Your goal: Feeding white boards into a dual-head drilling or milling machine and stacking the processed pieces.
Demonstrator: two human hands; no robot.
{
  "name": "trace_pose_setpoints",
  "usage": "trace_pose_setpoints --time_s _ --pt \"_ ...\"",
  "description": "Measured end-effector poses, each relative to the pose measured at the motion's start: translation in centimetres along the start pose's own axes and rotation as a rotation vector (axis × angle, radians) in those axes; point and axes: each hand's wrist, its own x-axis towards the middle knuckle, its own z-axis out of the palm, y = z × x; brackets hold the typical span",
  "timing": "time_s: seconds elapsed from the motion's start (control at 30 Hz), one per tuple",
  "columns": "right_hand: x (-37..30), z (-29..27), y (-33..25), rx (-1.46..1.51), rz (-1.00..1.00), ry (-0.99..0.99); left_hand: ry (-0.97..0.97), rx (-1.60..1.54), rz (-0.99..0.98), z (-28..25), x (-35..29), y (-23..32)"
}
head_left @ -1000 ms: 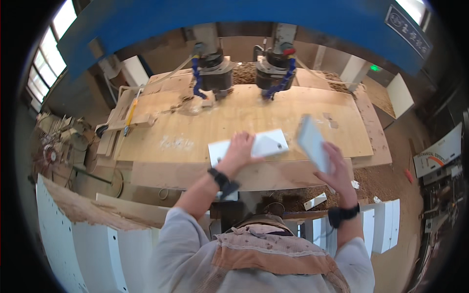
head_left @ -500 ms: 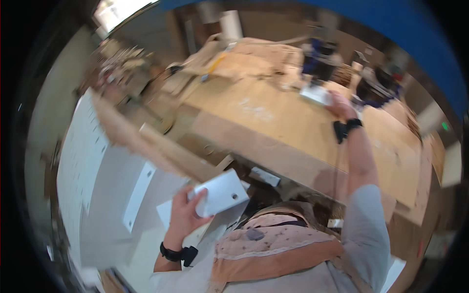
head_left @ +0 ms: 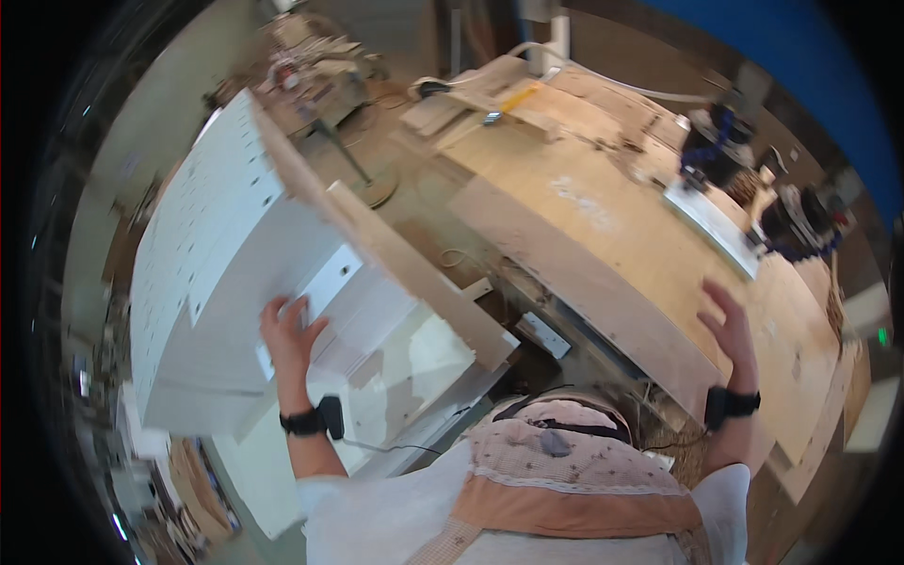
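Observation:
My left hand (head_left: 288, 341) is raised over the stack of white boards, its fingers apart and curved with nothing in them. Right by its fingers lies a narrow white strip with holes (head_left: 331, 282); whether they touch it I cannot tell. Over the wooden bench top (head_left: 603, 245), my right hand (head_left: 731, 334) hovers with thumb and fingers spread, empty. Beyond it, a white board piece (head_left: 713, 229) rests against two black-and-blue power tools, the far one (head_left: 718, 146) and the near one (head_left: 799, 221).
Large white panels with rows of holes (head_left: 212, 207) stand at the left. A yellow-handled tool (head_left: 513, 102) lies at the bench's far end. Another white strip (head_left: 546, 334) sits low in the gap between stack and bench. A round-based stand (head_left: 379, 193) is on the floor.
The white block has left my left hand, which has moved to the strip on the stack. My right hand has let go of the white piece by the tools and drawn back. The view has turned left.

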Motion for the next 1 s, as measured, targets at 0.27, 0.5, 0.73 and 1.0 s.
trace_pose_setpoints --time_s 0.27,0.5,0.73,1.0 --pt "-28.2 3.1 4.0 0.694 0.968 -0.149 -0.038 -0.265 0.231 2.9 0.8 12.9" --pt "-53.8 25.3 15.6 0.090 1.624 0.138 -0.294 -0.594 0.916 4.4 4.1 31.3" --pt "-51.6 30.7 13.5 -0.186 1.769 0.470 -0.564 -0.586 1.469 5.4 2.1 47.1" --pt "-49.2 22.5 8.0 -0.177 1.203 1.201 -0.536 -0.428 1.329 22.7 4.6 62.9"
